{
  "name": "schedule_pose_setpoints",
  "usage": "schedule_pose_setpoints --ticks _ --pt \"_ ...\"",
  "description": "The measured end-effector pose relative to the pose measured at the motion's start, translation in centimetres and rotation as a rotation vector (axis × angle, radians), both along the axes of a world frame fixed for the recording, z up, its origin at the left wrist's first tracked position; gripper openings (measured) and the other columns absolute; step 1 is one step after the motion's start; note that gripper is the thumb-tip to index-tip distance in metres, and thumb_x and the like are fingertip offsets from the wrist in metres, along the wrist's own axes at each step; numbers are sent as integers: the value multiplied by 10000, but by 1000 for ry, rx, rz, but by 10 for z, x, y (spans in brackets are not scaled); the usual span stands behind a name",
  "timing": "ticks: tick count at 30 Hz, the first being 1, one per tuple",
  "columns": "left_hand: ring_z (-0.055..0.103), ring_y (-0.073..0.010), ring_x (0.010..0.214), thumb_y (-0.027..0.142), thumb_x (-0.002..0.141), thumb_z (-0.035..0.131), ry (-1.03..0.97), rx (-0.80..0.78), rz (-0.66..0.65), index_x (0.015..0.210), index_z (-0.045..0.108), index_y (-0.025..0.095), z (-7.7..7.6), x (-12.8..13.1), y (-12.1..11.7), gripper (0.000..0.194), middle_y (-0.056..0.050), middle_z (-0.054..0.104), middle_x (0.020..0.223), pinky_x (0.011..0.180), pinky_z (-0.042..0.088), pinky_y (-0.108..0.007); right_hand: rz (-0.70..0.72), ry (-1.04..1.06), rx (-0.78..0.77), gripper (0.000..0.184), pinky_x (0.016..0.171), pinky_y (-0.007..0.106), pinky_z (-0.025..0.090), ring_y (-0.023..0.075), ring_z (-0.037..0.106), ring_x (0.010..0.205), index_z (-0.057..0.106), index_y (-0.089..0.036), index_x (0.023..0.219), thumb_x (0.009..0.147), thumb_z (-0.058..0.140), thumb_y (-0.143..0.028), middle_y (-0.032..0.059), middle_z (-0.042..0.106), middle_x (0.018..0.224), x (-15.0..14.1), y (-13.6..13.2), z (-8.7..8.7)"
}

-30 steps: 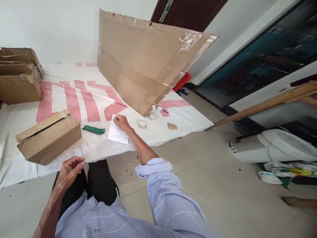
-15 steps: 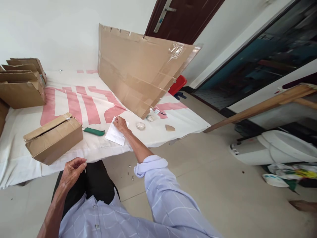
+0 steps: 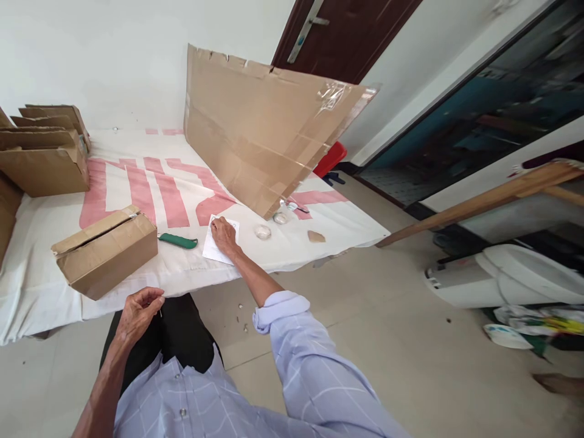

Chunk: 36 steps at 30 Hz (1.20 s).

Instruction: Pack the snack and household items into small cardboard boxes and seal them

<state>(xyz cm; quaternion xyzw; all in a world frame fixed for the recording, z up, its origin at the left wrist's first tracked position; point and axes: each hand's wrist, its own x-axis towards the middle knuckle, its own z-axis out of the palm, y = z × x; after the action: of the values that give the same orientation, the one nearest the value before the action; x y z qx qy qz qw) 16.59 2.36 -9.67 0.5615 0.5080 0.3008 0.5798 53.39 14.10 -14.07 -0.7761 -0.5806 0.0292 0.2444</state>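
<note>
The right hand (image 3: 223, 236) rests on the white paper (image 3: 211, 250), fingers curled in. I can't tell if it pinches anything. The left hand (image 3: 137, 313) is apart from it, at eight o'clock, by the cloth (image 3: 177, 271) edge. Its thumb and fingers are close; I can't tell if they hold something.

From the paper, the green knife (image 3: 180, 241) and then the box (image 3: 114, 255) lie at nine, a clear roll (image 3: 263, 232) at three, the big board (image 3: 260, 134) at one.

Lifting the paper would need a soft pinch. The near edge is close, at six; sideways there is more room.
</note>
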Motion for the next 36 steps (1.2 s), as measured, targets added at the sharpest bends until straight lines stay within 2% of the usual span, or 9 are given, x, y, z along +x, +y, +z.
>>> schedule_pose_setpoints --ticks 6,9,15,21,25,30,33,36 --pt "676 -208 725 576 672 897 -11 -1 11 914 852 185 3 1 -1 463 -72 786 811 711 546 -326 166 -19 23 262 957 331 469 262 649 1119 760 -213 1037 1071 503 -167 126 742 1165 8 -14 5" --pt "668 -204 715 560 666 889 -12 -12 17 906 852 185 7 3 -2 448 -70 783 804 705 534 -324 199 -22 23 234 989 332 478 261 657 1149 767 -213 1075 1064 535 -185 124 747 1189 11 -17 6" --pt "636 -190 688 539 678 879 -27 -12 19 905 845 178 3 3 -3 428 -50 746 757 674 503 -311 180 -26 -2 220 960 345 482 268 658 1133 754 -208 1141 1032 564 -190 132 743 1223 10 -14 2" --pt "649 -192 714 538 708 872 -1 37 15 937 852 175 -4 0 -4 430 -59 771 808 701 520 -313 174 -25 -16 215 982 347 479 261 647 1119 734 -201 1164 1022 573 -221 127 739 1220 9 -13 2" --pt "612 -178 669 549 678 867 -3 34 25 920 849 178 -4 0 -6 444 -50 756 789 674 492 -313 170 -30 -19 233 1001 361 480 269 633 1132 719 -203 1186 1012 567 -219 130 738 1246 7 -14 3" --pt "600 -172 646 530 714 834 25 79 10 915 846 186 1 2 -10 399 -54 760 798 655 483 -314 166 -30 -25 211 990 375 485 285 633 1134 724 -206 1141 1016 555 -225 148 733 1249 2 -16 5" --pt "632 -178 656 499 806 785 29 232 24 938 838 198 16 -2 -20 333 -60 771 836 645 515 -315 160 -19 -16 201 970 376 492 292 638 1125 726 -202 1119 1008 559 -218 152 740 1226 0 -19 7" --pt "634 -164 682 399 917 747 63 648 169 968 815 220 41 -21 -29 198 -44 751 879 667 542 -309 133 0 25 243 962 386 501 298 644 1118 720 -178 1135 1016 509 -187 174 744 1220 -3 -22 13"
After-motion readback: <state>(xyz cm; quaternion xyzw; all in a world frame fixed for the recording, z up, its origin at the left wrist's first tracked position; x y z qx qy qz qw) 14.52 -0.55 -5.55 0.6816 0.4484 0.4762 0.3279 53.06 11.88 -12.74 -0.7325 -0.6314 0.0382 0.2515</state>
